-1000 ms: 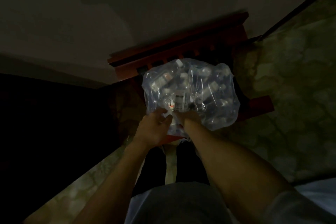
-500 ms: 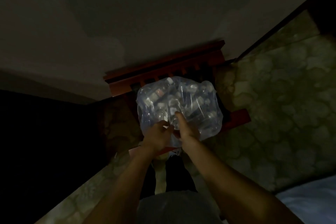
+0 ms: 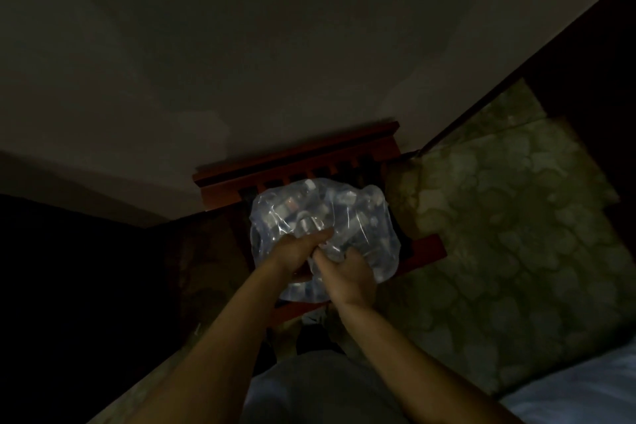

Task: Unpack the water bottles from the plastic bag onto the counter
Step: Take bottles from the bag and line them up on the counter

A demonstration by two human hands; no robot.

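Note:
A clear plastic bag (image 3: 358, 217) stuffed with several water bottles (image 3: 309, 186) sits on a red wooden chair (image 3: 296, 165) in a dim room. My left hand (image 3: 296, 253) pinches the gathered plastic at the bag's near side. My right hand (image 3: 351, 277) grips the same bunched plastic just below and to the right. The bottles show only as pale caps and glints through the plastic. The bag's mouth is hidden by my fingers.
The chair stands against a pale wall (image 3: 241, 62). A patterned greenish floor (image 3: 499, 234) spreads to the right. A light bed sheet (image 3: 592, 385) lies at the lower right. Deep shadow covers the left. No counter is in view.
The view has pulled back, so the bag looks smaller. My right hand has moved from the top of the bag down to the near side. Both hands now bunch the plastic together.

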